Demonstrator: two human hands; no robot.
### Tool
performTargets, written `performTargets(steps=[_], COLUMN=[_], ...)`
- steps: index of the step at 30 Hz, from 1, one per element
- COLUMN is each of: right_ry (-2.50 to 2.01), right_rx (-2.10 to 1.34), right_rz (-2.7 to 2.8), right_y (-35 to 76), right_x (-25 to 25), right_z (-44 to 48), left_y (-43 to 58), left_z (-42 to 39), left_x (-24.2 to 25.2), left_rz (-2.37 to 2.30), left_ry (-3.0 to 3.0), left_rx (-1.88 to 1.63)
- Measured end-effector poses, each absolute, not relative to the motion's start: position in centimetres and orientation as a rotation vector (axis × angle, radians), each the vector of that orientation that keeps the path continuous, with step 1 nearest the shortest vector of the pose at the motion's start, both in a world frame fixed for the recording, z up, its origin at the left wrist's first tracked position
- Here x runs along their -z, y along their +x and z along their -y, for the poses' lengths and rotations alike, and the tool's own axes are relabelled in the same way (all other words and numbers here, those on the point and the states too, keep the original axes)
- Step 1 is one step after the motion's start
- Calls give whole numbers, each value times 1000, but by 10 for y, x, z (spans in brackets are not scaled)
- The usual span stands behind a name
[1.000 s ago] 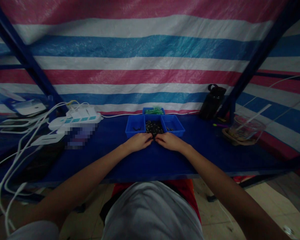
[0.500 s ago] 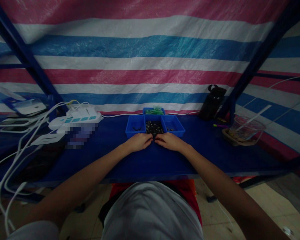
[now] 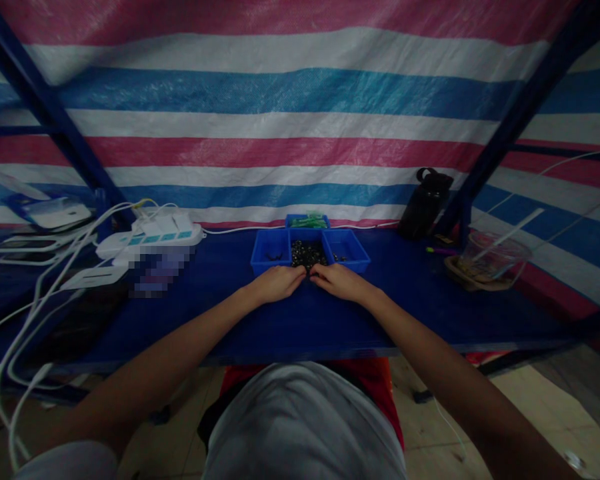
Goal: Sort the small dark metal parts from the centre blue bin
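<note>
My left hand [image 3: 280, 283] and my right hand [image 3: 341, 280] almost meet at the front edge of the middle blue bin. Both have their fingers bent and closed at the tips; whatever they pinch is too small to make out. Just beyond the fingertips lies a heap of small dark, shiny metal parts [image 3: 308, 253]. The left blue bin [image 3: 271, 241] holds a few thin black pieces. In the right blue bin [image 3: 350, 245] lie a few small shiny parts. Behind them, a fourth blue bin holds green packets [image 3: 308, 221].
On the left of the blue table [image 3: 300, 333] are a white power strip [image 3: 150, 241], tangled white cables and stacked phones [image 3: 27, 244]. A black bottle [image 3: 425, 203] and a plastic cup [image 3: 497, 253] with a straw stand on the right. A striped tarp [image 3: 290, 153] hangs behind.
Both hands stay at the middle bin with closed fingers. Their fingertips have shifted very slightly; nothing else has visibly moved.
</note>
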State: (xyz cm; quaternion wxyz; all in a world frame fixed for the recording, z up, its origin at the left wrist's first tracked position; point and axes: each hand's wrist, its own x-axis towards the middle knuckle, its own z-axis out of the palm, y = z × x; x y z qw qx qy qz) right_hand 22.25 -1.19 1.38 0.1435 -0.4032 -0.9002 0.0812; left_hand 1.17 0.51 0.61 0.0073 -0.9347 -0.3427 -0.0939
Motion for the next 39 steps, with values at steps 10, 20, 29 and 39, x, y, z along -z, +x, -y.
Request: performTargets(steps=[10, 20, 29, 39], right_ry=[-1172, -1154, -1160, -1191], right_rx=[-227, -252, -202, -258], right_rz=[2604, 2578, 2612, 2583], right_y=[222, 223, 223, 223], right_x=[-14, -14, -14, -16], right_z=[11, 12, 11, 13], left_y=[10, 11, 12, 12], left_z=[-6, -7, -7, -6], left_x=[-6, -6, -6, -7], left_rz=[1026, 1020, 998, 1020], left_ry=[-2974, -2940, -2976, -2951], left_rx=[329, 315, 341, 311])
